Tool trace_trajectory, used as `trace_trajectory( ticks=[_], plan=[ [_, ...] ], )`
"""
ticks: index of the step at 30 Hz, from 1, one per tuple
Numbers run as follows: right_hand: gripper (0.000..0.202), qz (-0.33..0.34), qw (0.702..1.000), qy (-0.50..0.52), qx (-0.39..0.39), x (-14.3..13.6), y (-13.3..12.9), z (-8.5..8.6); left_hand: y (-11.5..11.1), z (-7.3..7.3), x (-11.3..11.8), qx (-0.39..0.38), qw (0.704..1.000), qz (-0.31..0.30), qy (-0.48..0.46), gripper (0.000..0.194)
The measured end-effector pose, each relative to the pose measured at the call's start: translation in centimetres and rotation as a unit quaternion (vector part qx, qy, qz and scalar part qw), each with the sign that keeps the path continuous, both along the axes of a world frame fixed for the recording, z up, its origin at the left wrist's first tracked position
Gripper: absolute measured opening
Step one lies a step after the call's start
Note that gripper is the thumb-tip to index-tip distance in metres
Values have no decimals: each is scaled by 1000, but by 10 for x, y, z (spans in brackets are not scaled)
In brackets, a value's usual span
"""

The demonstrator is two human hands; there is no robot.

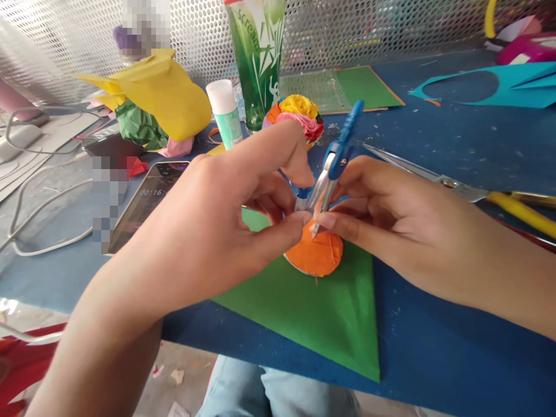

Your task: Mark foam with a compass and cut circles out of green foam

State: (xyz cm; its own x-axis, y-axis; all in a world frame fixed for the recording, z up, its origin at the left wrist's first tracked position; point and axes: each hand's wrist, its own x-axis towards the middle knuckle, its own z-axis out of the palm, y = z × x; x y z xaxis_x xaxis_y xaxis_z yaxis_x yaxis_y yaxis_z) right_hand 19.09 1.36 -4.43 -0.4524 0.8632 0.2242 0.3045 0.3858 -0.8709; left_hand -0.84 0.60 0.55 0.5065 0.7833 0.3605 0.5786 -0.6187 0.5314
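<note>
A drawing compass [340,155] with a blue top and silver legs leans over an orange paper disc [315,258]. Thumb and fingers of my left hand [230,202] close around the lower part of one leg, near its blue clamp. From the other side, my right hand [391,214] pinches the lower part of the compass, its thumb close to the disc. One pointed leg tip touches or nearly touches the orange surface. Under the disc lies a green paper sheet [313,324]. My fingers partly hide the legs and the far side of the disc.
Scissors [460,188] with yellow handles lie at right. Behind my hands stand a glue stick [225,113], a green tube [258,58] and paper flowers [299,113]. A phone [145,197], cables and crumpled paper are at left. Cut blue paper [525,84] lies at far right.
</note>
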Motion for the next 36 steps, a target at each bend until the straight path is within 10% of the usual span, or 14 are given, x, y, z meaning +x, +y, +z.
trace_trajectory(
  ticks=[36],
  plan=[
    [11, -23, 992, -82, 92, -4, -7, 4, 2, 7, -10, -107, 993, 31, 38, 36]
  ],
)
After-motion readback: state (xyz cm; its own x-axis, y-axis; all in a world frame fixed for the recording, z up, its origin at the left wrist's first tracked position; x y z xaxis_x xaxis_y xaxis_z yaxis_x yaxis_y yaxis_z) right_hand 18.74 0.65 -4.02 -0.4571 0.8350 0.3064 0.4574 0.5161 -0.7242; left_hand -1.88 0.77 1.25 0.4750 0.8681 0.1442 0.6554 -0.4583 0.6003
